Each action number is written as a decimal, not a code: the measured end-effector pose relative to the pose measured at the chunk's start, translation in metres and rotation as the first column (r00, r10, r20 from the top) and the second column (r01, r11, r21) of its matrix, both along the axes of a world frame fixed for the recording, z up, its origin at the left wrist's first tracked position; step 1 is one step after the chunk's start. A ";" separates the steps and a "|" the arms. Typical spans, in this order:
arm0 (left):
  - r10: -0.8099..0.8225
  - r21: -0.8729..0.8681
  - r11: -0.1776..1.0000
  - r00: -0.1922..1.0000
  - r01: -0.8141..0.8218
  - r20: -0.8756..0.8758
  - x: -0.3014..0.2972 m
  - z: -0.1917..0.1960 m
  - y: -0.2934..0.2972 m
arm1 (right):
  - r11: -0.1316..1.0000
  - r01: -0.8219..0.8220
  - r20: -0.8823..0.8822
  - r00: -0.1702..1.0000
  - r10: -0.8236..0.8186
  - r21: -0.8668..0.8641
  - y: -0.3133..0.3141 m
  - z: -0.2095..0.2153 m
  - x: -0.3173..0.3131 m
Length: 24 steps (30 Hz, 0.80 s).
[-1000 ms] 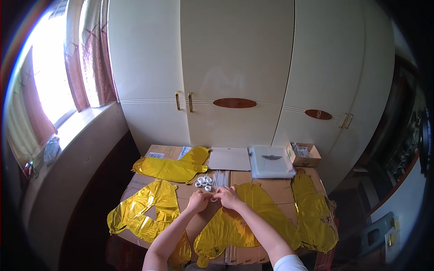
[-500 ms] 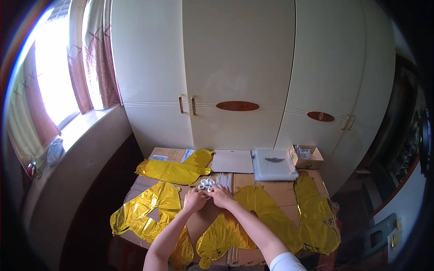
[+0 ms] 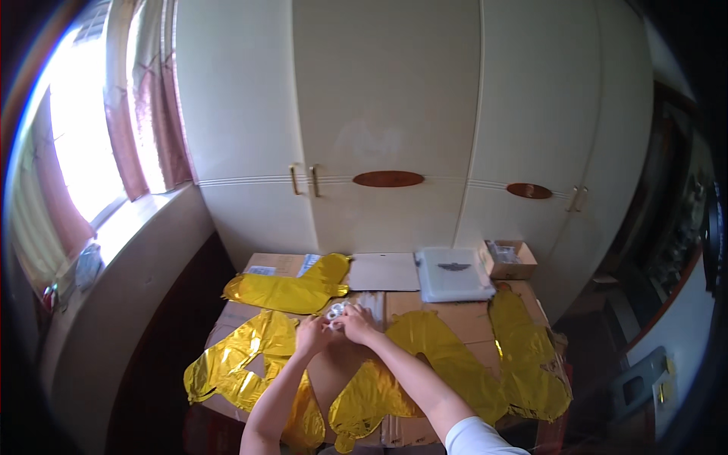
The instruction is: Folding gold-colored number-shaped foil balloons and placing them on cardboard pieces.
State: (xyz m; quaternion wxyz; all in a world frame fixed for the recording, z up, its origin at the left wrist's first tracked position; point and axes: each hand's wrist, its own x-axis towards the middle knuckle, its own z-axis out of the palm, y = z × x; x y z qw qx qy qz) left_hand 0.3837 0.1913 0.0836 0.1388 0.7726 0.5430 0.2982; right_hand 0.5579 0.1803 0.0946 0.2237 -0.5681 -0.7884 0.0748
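My left hand (image 3: 312, 334) and my right hand (image 3: 355, 324) meet at the middle of a cardboard-covered table (image 3: 455, 311). Between their fingers is a small white bundle (image 3: 335, 310), which looks like a strip of round adhesive dots; both hands grip it. Flat gold foil balloons lie all around. One gold balloon (image 3: 288, 288) lies just beyond the hands, another (image 3: 235, 364) to the left. A large one (image 3: 425, 356) lies under my right forearm and a fourth (image 3: 527, 356) at the right edge.
At the table's far side lie a white sheet (image 3: 385, 271), a clear plastic packet (image 3: 453, 274) and a small open cardboard box (image 3: 508, 259). Cream wardrobe doors (image 3: 387, 136) stand behind. A window with curtains (image 3: 144, 129) and a sill are on the left.
The head has tipped slightly, so the table sits lower in view. My hands stay together at the white bundle and have shifted a little toward the far balloon.
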 end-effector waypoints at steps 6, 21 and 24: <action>-0.104 0.107 0.987 0.987 0.117 -0.119 0.014 0.033 -0.046 | 0.966 0.028 -0.133 0.991 0.007 0.257 -0.026 -0.005 0.049; -0.632 -0.155 0.754 0.641 0.638 -0.436 0.057 0.018 -0.165 | 0.890 0.453 0.025 0.892 -0.452 -0.056 -0.368 0.003 0.300; -0.650 -0.208 0.747 0.627 0.631 -0.429 0.050 0.026 -0.169 | 0.889 0.453 0.015 0.891 -0.453 -0.062 -0.385 -0.024 0.308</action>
